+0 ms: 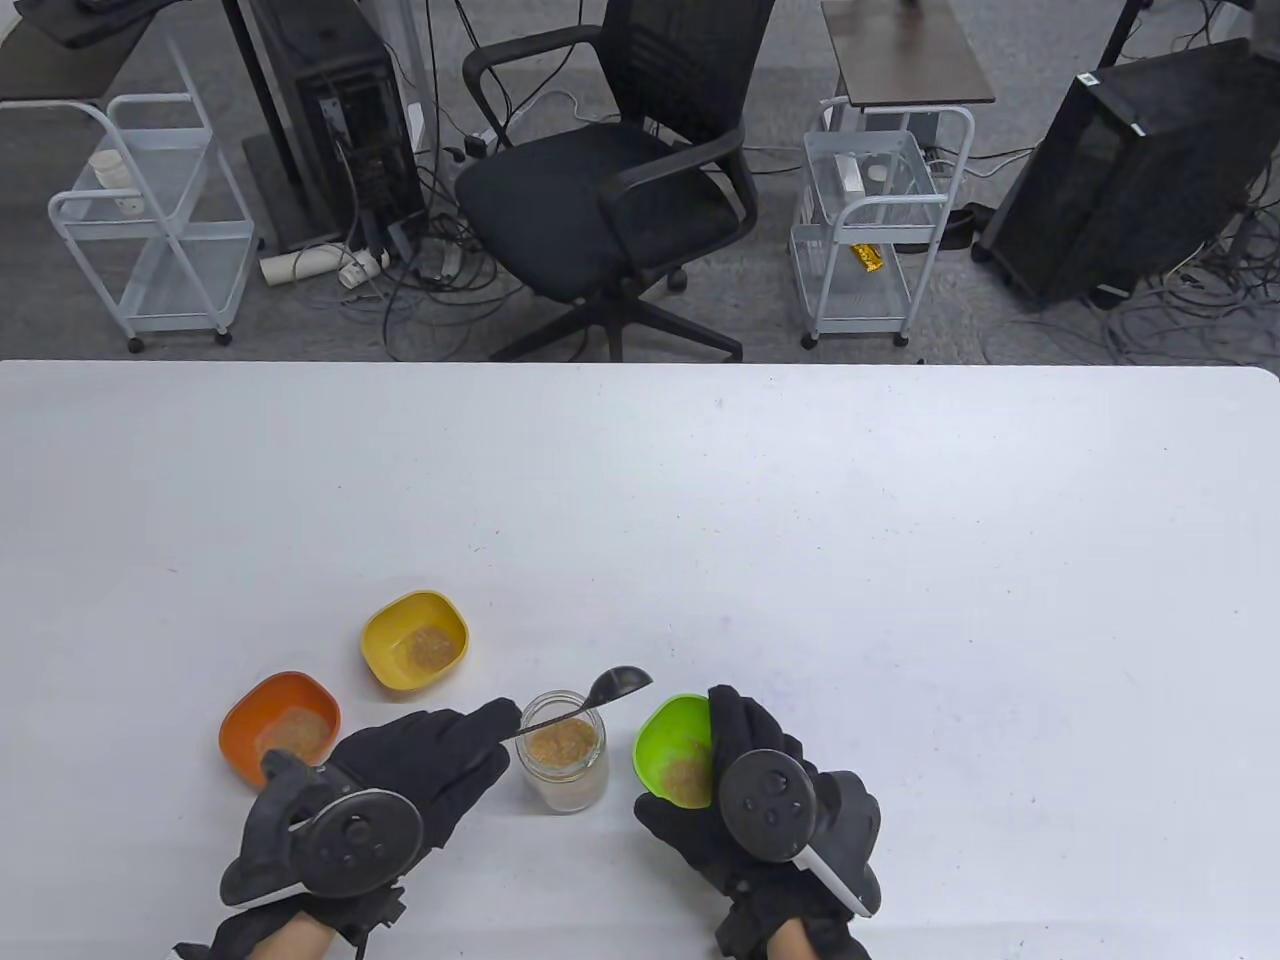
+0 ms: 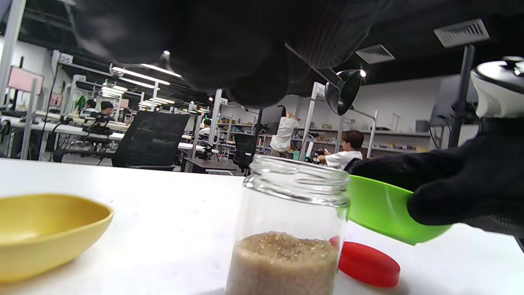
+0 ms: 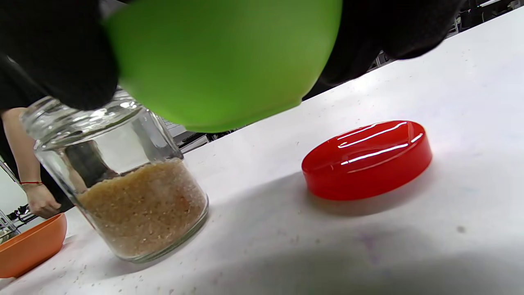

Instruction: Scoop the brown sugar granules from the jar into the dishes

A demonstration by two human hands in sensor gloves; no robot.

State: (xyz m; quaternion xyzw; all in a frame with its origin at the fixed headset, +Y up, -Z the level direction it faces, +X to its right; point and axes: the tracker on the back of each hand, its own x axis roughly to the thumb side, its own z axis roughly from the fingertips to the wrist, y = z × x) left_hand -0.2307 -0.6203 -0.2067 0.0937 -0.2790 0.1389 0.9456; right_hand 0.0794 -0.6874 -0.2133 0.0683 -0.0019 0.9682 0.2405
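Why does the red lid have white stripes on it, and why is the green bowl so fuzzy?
In the right wrist view, the stripes on the red lid are glare from ceiling lights, and a soft shadow lies beneath it. The green bowl sits very close to that camera, so it is out of focus. In the left wrist view, the spoon also shows a bright light spot.

Far half of table (image 1: 700, 480) open. Near edge crowded: yellow dish (image 1: 414, 640), orange dish (image 1: 280, 725), jar (image 1: 563, 752), green dish (image 1: 675, 750) held up, red lid (image 3: 367, 159) beneath.
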